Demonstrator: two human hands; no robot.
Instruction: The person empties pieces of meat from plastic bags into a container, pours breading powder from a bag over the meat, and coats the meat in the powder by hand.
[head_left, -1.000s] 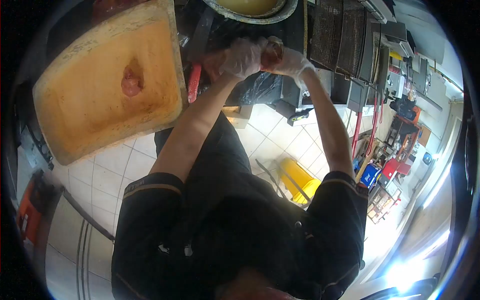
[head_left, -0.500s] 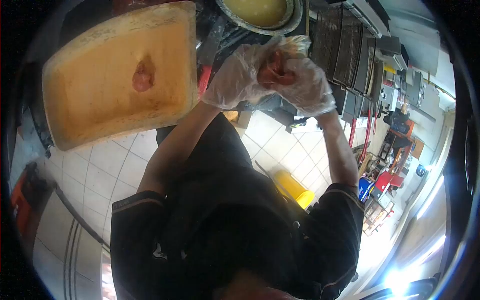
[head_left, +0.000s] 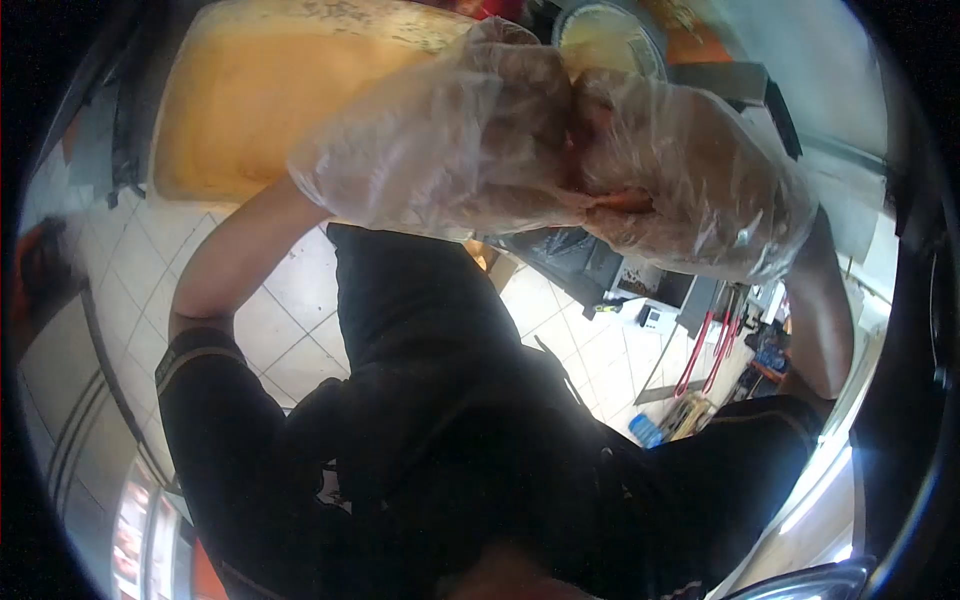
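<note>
Close to the camera, my left hand (head_left: pixel 460 150) and my right hand (head_left: pixel 700 170) wear clear plastic gloves. Their fingers are closed and meet around a piece of reddish raw meat (head_left: pixel 620 202), of which only parts show between them. Behind my left hand lies a tub (head_left: pixel 250 110) with an orange-tan inside. Beyond the fingertips stands a round bowl (head_left: pixel 610 40) with pale yellowish contents, partly covered by the gloves.
Below my right hand are a dark counter edge with a black plastic sheet (head_left: pixel 565 250) and red-handled tools (head_left: pixel 705 350). Light floor tiles (head_left: pixel 300 290) lie underneath. A blue object (head_left: pixel 645 430) is on the floor at the right.
Both hands have come up much closer to the camera with the meat between them. The view has shifted, and the lump in the tub is now out of sight.
</note>
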